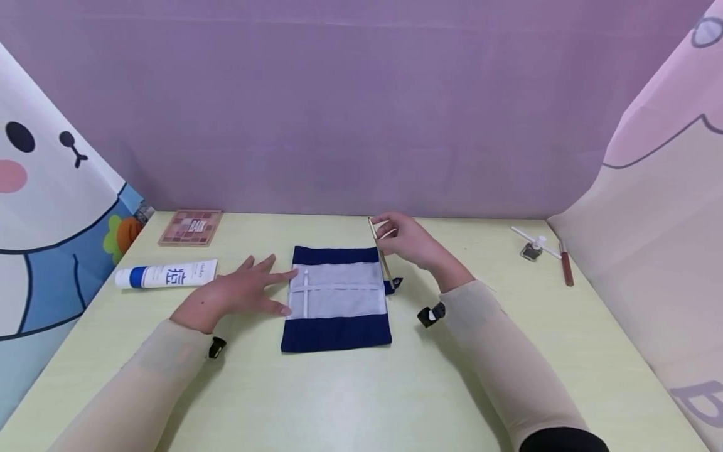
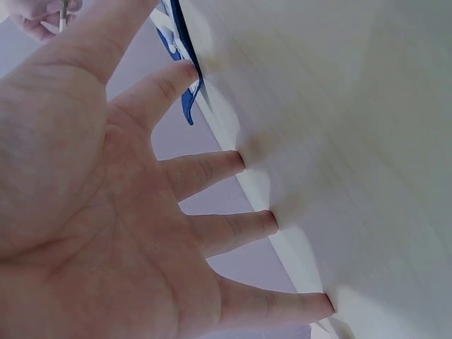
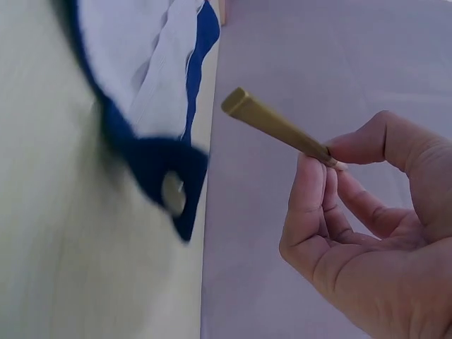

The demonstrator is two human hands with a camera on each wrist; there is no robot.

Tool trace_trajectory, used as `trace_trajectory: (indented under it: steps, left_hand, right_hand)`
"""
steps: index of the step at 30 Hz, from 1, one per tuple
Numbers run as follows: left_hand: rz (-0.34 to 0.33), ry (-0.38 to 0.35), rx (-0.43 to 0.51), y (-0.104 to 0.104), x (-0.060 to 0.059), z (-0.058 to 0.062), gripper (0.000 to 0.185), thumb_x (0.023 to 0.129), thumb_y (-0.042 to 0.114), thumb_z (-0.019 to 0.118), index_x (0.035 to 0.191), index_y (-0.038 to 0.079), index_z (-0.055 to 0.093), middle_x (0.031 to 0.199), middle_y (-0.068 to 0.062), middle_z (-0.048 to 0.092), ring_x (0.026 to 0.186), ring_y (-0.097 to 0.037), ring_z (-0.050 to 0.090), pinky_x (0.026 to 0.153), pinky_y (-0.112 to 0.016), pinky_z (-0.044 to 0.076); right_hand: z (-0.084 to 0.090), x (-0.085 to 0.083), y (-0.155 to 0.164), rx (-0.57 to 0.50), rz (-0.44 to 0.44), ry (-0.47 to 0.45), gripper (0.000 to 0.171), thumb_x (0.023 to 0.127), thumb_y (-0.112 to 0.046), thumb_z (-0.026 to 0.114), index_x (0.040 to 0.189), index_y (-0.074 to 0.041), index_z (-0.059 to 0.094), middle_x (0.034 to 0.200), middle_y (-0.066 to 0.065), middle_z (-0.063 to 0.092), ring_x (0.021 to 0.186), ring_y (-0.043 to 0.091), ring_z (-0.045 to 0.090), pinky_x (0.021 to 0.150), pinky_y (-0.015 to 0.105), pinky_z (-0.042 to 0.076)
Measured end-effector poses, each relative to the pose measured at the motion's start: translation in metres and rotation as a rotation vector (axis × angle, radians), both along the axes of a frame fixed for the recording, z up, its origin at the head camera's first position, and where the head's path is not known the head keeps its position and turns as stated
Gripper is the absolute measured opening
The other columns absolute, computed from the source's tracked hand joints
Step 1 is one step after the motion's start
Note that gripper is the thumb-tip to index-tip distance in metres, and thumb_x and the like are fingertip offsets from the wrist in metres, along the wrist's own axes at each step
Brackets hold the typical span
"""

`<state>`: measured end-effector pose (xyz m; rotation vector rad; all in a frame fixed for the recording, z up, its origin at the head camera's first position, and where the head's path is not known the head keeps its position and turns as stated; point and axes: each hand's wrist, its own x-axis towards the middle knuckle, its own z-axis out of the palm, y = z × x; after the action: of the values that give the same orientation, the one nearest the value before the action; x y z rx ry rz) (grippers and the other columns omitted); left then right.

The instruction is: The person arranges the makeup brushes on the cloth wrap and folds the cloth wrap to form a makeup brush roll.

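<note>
Pale-green bench (image 1: 350, 402): my left hand (image 1: 237, 295) lies flat by the navy-and-grey fabric pouch (image 1: 337, 298); right-hand fingers (image 1: 395, 233) pinch a slim gold-handled brush (image 1: 381, 254), which next needs lining up with a slot.

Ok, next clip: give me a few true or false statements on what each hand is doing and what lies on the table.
1. The right hand pinches a thin gold stick. True.
2. The left hand grips the white tube. False: it lies flat with straight fingers at the edge of the blue and grey pouch.
3. The white tube lies left of the pouch. True.
4. The eyeshadow palette sits on the pouch. False: the palette lies at the table's far left.
</note>
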<state>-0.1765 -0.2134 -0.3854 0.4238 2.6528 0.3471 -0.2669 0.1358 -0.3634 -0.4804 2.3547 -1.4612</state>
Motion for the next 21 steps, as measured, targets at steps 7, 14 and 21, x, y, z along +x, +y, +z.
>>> trace_trajectory:
  steps: [7,14,21]
  left_hand:
    - [-0.009,0.002,-0.002,0.0,-0.001,0.001,0.096,0.088,0.071,0.074,0.168,0.033,0.035,0.176,-0.034,0.009,0.155,-0.074,0.005,0.102,-0.097,0.028]
    - [-0.009,-0.002,0.001,0.0,0.0,0.001,0.095,0.089,0.071,0.073,0.168,0.034,0.035,0.177,-0.033,0.009,0.155,-0.074,0.005,0.102,-0.097,0.027]
    - [0.0,-0.003,-0.003,0.001,-0.001,0.001,0.095,0.088,0.072,0.074,0.167,0.034,0.036,0.177,-0.033,0.009,0.155,-0.073,0.005,0.102,-0.098,0.024]
  right_hand:
    - [0.004,-0.003,-0.023,-0.064,0.01,-0.025,0.054,0.093,-0.001,0.062,0.146,-0.007,0.054,0.115,0.011,0.06,0.098,0.023,0.065,0.102,0.061,0.06]
    - [0.002,-0.005,-0.046,-0.157,0.038,-0.064,0.057,0.096,0.002,0.061,0.151,-0.001,0.045,0.115,0.011,0.055,0.099,0.025,0.064,0.104,0.062,0.059]
    - [-0.005,-0.008,-0.073,-0.218,0.0,-0.068,0.064,0.098,0.002,0.061,0.158,0.0,0.038,0.115,0.012,0.055,0.1,0.026,0.064,0.104,0.059,0.06]
